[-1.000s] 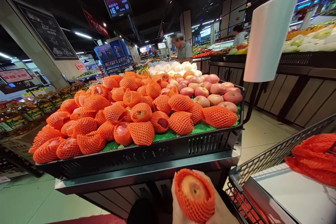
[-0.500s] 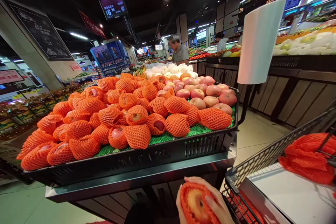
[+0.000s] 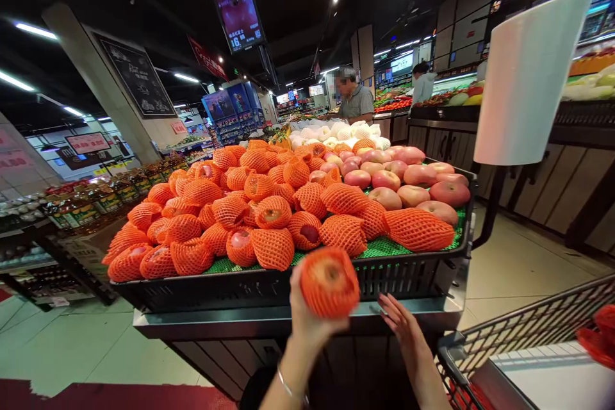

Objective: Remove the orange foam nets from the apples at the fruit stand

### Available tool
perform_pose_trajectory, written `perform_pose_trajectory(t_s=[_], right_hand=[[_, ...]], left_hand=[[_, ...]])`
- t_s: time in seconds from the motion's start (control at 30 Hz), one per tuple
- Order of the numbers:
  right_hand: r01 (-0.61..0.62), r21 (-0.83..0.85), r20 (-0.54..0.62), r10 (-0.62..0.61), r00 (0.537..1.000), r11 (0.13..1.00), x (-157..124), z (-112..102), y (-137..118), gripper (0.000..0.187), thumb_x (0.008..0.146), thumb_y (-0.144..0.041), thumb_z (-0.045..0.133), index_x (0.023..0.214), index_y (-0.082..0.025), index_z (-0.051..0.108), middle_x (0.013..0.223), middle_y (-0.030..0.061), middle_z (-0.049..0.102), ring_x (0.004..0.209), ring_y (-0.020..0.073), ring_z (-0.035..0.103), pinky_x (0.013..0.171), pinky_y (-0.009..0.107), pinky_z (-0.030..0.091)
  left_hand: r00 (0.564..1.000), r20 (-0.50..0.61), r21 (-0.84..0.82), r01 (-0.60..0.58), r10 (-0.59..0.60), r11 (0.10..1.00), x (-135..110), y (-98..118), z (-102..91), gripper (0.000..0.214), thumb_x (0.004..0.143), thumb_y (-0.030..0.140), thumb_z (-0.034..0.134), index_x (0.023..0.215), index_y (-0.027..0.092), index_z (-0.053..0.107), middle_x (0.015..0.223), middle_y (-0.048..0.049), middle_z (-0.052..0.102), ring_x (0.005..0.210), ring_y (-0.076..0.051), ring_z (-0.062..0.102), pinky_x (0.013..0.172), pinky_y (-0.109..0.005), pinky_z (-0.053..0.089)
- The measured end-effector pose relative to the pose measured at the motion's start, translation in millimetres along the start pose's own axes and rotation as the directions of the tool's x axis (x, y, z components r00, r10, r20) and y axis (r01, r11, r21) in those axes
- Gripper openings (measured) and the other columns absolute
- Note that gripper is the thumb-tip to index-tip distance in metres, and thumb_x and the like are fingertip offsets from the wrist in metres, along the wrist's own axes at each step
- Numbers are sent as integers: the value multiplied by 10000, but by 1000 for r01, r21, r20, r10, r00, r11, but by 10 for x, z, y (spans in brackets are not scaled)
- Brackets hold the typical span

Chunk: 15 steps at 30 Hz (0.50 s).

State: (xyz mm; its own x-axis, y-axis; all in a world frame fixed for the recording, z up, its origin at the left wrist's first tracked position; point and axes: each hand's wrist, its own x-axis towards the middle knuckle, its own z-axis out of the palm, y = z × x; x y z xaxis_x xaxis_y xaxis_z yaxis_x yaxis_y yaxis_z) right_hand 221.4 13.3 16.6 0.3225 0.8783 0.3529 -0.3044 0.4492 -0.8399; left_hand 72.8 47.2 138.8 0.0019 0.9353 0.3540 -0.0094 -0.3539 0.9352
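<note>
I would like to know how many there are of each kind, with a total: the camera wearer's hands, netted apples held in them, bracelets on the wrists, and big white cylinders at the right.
Left hand and right hand: 2
Held netted apple: 1
Bracelet: 1
White cylinder: 1
Total: 5

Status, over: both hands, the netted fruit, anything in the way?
Left hand gripping netted fruit. Right hand open, nothing held. Fruit in front of black tray. No obstruction visible.
</note>
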Motion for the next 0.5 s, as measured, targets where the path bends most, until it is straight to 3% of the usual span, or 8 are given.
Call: perform_pose_trajectory(t_s=[0.1, 0.17, 0.2, 0.23, 0.27, 0.33, 0.4, 0.5], right_hand=[[-24, -221, -33, 17, 999, 975, 54, -41, -6, 443, 962, -528, 393, 1272, -277, 584, 1341, 80, 611, 1254, 262, 559, 1081, 454, 436], [-15, -345, -11, 12, 1000, 938, 39, -33, -17, 388, 942, -488, 472, 1224, -264, 617, 1285, 78, 644, 1207, 254, 597, 1056, 403, 470], [17, -402, 19, -11, 1000, 916, 28, -24, -22, 349, 931, -465, 508, 1189, -271, 638, 1251, 69, 664, 1180, 246, 617, 1035, 373, 491], [67, -450, 58, -45, 997, 891, 21, -16, -26, 309, 924, -444, 529, 1151, -280, 659, 1218, 60, 681, 1154, 238, 635, 1014, 347, 509], [129, -488, 115, -83, 990, 864, 20, -11, -29, 268, 922, -420, 538, 1111, -290, 676, 1185, 52, 696, 1129, 231, 649, 992, 326, 524], [259, -534, 237, -152, 960, 804, 43, -15, -29, 209, 930, -365, 533, 1044, -303, 697, 1122, 40, 721, 1075, 220, 678, 947, 299, 551], [386, -564, 337, -224, 915, 730, 98, -45, -3, 192, 931, -316, 528, 1020, -305, 697, 1061, 37, 739, 1007, 214, 705, 890, 286, 578], [578, -589, 472, -340, 813, 565, 211, -129, 126, 167, 906, -250, 558, 979, -305, 697, 926, 19, 766, 849, 198, 741, 777, 260, 610]], left_hand=[[959, -75, 166, -257, 272, 952, 816, 550, -193, 952, 383, 271, 887, 1235, 300, 464, 1278, -38, 578, 1262, -338, 487, 1131, -492, 327], [810, 84, 562, -520, 580, 644, 1430, 975, -255, 851, 572, 241, 799, 1316, 210, 388, 1322, -104, 538, 1254, -308, 488, 1087, -481, 378], [749, 179, 681, -562, 638, 469, 1729, 1181, -256, 827, 622, 224, 772, 1336, 164, 360, 1329, -139, 526, 1248, -297, 487, 1069, -456, 396], [735, 240, 770, -542, 634, 337, 2012, 1367, -241, 822, 650, 225, 767, 1346, 121, 341, 1313, -170, 526, 1223, -291, 502, 1037, -425, 423], [763, 270, 851, -475, 587, 225, 2272, 1524, -216, 822, 682, 250, 764, 1360, 99, 324, 1294, -187, 530, 1197, -290, 516, 1007, -400, 440], [874, 242, 964, -265, 422, -5, 2711, 1720, -160, 845, 745, 345, 738, 1405, 107, 266, 1287, -199, 521, 1160, -295, 536, 967, -380, 450], [922, 170, 985, -165, 347, -44, 3042, 1756, -123, 862, 712, 338, 782, 1389, 78, 316, 1258, -247, 541, 1160, -356, 533, 953, -431, 441], [971, 44, 998, -35, 235, -42, 3384, 1630, -101, 872, 668, 288, 824, 1362, 22, 367, 1260, -321, 545, 1189, -410, 517, 931, -478, 428]])
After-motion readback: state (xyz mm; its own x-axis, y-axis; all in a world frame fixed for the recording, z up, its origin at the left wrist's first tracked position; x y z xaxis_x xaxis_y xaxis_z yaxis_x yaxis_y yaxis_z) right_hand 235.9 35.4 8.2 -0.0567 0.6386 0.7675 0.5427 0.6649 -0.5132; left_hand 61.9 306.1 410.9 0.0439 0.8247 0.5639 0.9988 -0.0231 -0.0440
